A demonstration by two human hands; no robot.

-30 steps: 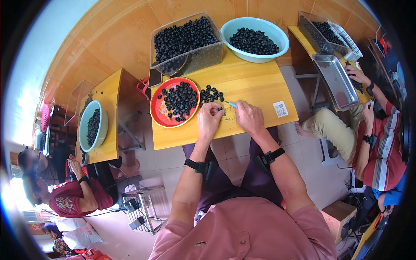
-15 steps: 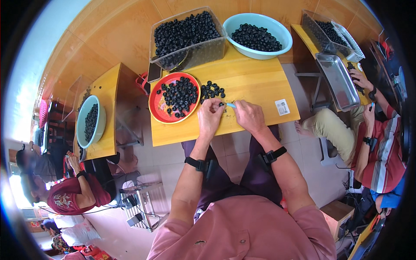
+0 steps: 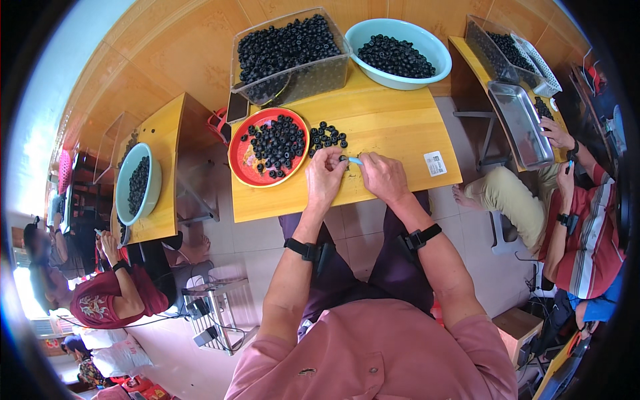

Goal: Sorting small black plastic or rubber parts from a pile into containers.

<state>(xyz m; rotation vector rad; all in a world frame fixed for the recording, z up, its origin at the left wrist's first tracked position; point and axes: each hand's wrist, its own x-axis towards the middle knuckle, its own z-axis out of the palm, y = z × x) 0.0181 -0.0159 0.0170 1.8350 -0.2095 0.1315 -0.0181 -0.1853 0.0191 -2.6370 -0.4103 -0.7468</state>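
Observation:
Over the yellow table [image 3: 393, 123] my left hand [image 3: 325, 175] pinches a small black ring-shaped part [image 3: 343, 158] between thumb and fingers. My right hand [image 3: 383, 176] grips a slim light-blue tool [image 3: 355, 161], its front end close to that part; fingers hide the rest of it. Several similar black rings [image 3: 328, 135] lie loose just beyond my left hand. Left of them a red plate with a yellow rim [image 3: 236, 164] carries many more.
A clear plastic bin [image 3: 313, 75] and a light-blue basin [image 3: 399, 81], both full of black rings, stand along the far edge. A white label [image 3: 435, 164] is stuck at the right. People work at side tables, left with a basin [image 3: 155, 187], right with a metal tray [image 3: 517, 130].
My hands stay nearly in place, the blue tool's end still close to the black part. The person on the left has raised a hand slightly.

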